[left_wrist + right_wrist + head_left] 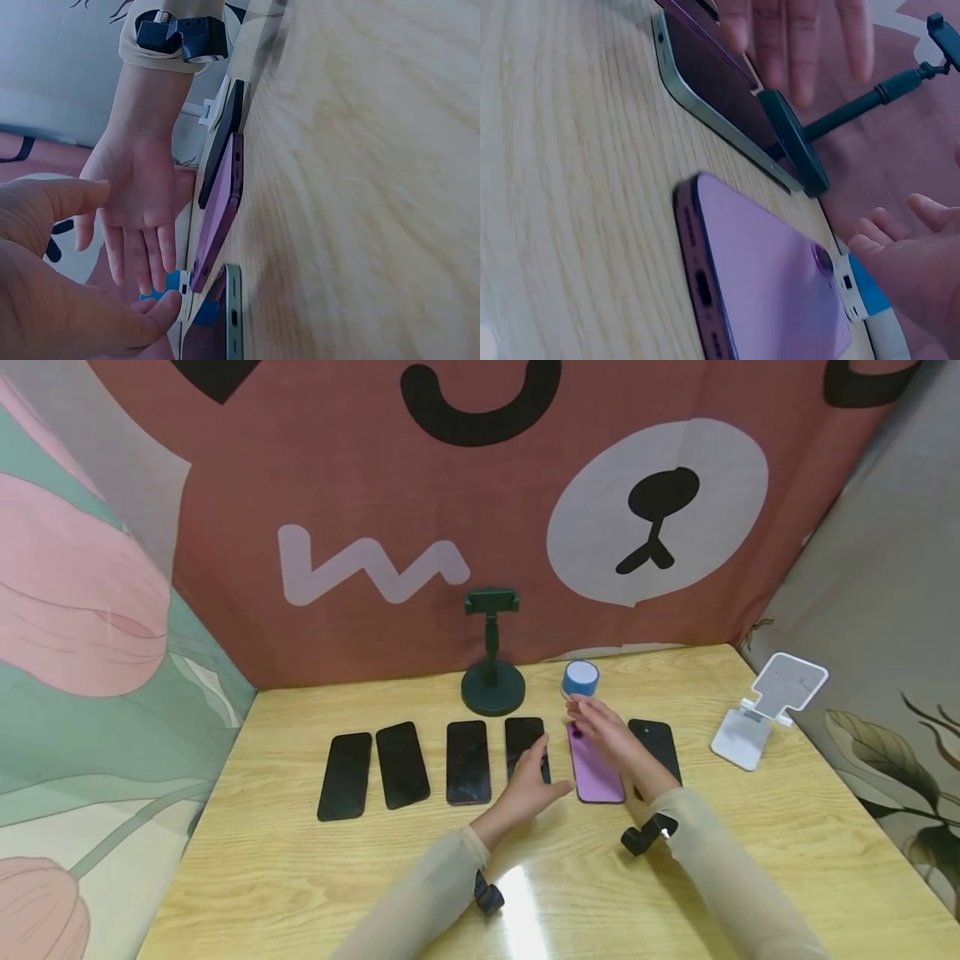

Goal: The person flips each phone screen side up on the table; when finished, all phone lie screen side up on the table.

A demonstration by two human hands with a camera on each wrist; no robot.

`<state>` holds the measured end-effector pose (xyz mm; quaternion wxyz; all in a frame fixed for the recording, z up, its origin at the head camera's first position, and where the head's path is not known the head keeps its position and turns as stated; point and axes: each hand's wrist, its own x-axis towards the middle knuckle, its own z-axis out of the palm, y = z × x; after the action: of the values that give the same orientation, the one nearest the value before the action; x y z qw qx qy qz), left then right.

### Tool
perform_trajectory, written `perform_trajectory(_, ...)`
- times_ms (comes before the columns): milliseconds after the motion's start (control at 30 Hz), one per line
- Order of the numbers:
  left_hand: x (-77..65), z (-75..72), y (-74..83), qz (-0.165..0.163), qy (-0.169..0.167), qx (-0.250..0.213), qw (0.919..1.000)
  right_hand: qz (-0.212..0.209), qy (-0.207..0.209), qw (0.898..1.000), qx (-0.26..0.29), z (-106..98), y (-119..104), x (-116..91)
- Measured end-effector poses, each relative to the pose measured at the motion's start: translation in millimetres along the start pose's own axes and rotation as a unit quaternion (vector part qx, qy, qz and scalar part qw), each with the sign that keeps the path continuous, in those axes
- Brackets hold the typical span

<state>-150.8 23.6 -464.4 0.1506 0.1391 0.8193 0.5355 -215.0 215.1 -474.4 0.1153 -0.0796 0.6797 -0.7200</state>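
A purple phone (597, 779) lies on the wooden table, its back and camera facing up. My right hand (617, 745) is over its right upper side, fingers extended; the right wrist view shows the hand (922, 259) apart from the purple phone (769, 277). My left hand (528, 793) hovers by a dark-screened phone with a pale green edge (522, 739), covering its lower part, thumb spread toward the purple phone. Neither hand holds anything. Beyond the right forearm lies a black phone (656, 743), partly hidden, with a camera at its top.
Three black-screened phones (345, 777) lie in a row on the left. A dark green phone stand (492, 685) and a blue and white round object (581, 678) stand at the back. A white folding stand (765, 710) is at right. Printed cloth (360, 460) hangs behind the table.
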Motion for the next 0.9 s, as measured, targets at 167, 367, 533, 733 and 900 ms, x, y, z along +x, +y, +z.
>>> perform_trajectory(167,13.6,13.5,6.5,0.007,-0.02,0.017,0.9996,-0.001,0.026,0.999,-0.033,-10.5,1.4,-2.0)
perform_trajectory(367,20.9,34.6,4.2,0.022,-0.033,0.04,0.9984,-0.005,0.052,0.997,-0.052,-24.0,5.3,-2.4)
perform_trajectory(533,22.8,51.8,-1.2,0.013,-0.05,0.049,0.9975,0.004,0.067,0.996,-0.055,-32.4,10.0,-3.3)
perform_trajectory(733,21.9,58.9,-2.2,-0.005,-0.046,0.037,0.9983,0.026,0.068,0.995,-0.07,-39.0,14.0,-3.2)
perform_trajectory(900,22.2,62.0,-2.7,-0.015,-0.033,0.045,0.9983,0.044,0.057,0.994,-0.086,-42.2,15.5,-3.9)
